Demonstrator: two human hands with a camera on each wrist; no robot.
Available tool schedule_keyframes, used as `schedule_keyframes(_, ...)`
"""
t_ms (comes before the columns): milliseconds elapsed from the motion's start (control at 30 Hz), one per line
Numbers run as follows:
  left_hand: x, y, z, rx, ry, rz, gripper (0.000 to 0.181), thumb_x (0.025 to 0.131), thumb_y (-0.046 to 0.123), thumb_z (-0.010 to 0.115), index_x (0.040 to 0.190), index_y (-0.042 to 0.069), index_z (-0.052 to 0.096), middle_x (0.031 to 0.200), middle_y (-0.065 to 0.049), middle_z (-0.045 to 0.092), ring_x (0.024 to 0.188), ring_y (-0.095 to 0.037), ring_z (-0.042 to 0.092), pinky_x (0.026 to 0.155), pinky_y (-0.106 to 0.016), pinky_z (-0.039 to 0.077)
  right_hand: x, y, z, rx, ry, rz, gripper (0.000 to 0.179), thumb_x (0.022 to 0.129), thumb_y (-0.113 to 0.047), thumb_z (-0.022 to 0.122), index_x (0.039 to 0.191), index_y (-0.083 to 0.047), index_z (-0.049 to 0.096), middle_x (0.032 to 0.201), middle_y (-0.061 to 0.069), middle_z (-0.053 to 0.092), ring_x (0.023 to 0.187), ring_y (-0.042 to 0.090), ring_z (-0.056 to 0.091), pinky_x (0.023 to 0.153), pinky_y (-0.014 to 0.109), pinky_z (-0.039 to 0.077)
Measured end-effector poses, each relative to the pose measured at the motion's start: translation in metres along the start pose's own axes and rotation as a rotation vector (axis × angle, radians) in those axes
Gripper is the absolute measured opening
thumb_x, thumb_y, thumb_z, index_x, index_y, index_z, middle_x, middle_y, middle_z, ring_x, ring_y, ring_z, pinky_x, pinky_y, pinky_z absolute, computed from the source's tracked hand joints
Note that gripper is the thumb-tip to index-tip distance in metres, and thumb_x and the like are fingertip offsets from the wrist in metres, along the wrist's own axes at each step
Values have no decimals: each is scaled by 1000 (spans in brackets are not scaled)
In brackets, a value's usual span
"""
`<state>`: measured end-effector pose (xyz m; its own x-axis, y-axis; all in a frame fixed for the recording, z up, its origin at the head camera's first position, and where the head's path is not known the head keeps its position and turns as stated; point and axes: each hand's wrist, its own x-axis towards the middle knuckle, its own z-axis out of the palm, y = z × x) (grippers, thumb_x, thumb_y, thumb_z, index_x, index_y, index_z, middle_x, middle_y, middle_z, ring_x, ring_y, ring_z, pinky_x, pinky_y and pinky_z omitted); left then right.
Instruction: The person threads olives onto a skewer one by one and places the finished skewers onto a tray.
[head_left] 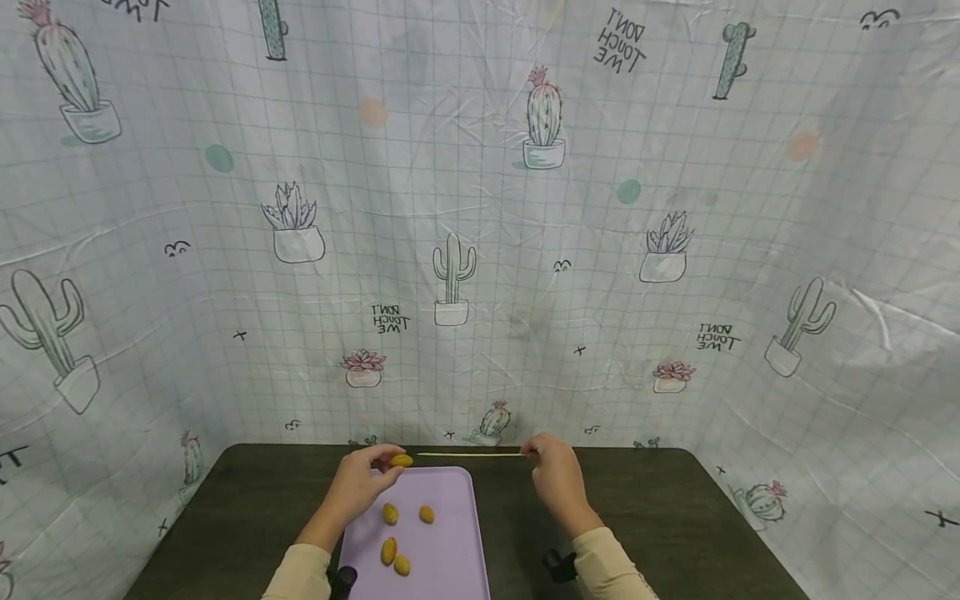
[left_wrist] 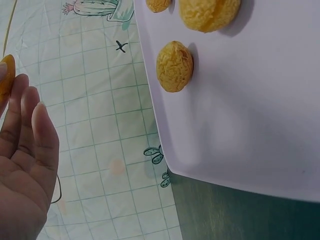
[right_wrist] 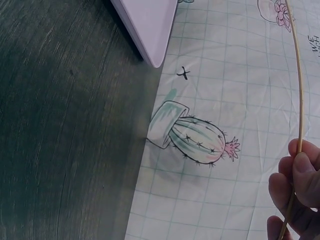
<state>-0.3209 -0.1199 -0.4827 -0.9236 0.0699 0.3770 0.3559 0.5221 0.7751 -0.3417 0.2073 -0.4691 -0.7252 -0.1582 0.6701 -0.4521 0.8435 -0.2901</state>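
Note:
Between thumb and fingers, my left hand [head_left: 358, 482] pinches a small yellow, wrinkled, oval fruit [head_left: 401, 460] above the far end of a lilac tray [head_left: 450, 533]. A thin wooden skewer [head_left: 468, 454] is held level by my right hand [head_left: 557, 483], its tip pointing left and close to that fruit. The right wrist view shows thumb and fingertips gripping the skewer [right_wrist: 299, 85] near its lower end. Several more yellow fruits lie on the tray, among them one fruit [head_left: 427, 514] toward the right and a longer one [head_left: 388, 550] nearer me.
The tray lies on a dark wooden table [head_left: 630, 517], left of centre. Behind the table's far edge hangs a pale gridded curtain [head_left: 495, 350] with cactus drawings, which also closes in both sides. A dark wrist device [head_left: 558, 565] sits by the right sleeve.

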Motion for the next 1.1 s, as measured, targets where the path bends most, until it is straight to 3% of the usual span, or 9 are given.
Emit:
schedule_keyframes(400,0,0,0,-36,-30,17,20,89,6,78,109,8,76,87,7,70,82,-13,63,68,-26,51,0,-5,6,21,-40,26,21,83,12,74,82,-10,73,83,-1,69,79,21,68,70,39,57)
schedule_keyframes(900,-1,-3,1,-27,-40,27,21,89,6,77,109,12,76,88,9,70,82,-10,62,72,-27,52,0,-7,9,0,11,-65,28,77,15,77,77,-12,70,79,-3,68,75,20,68,68,39,56)
schedule_keyframes(1100,-2,-4,1,-14,-44,65,21,89,6,77,110,11,76,90,8,71,82,-10,63,72,-28,53,1,-8,9,12,5,-76,29,76,19,74,77,-10,71,79,-3,68,76,20,68,70,40,55)
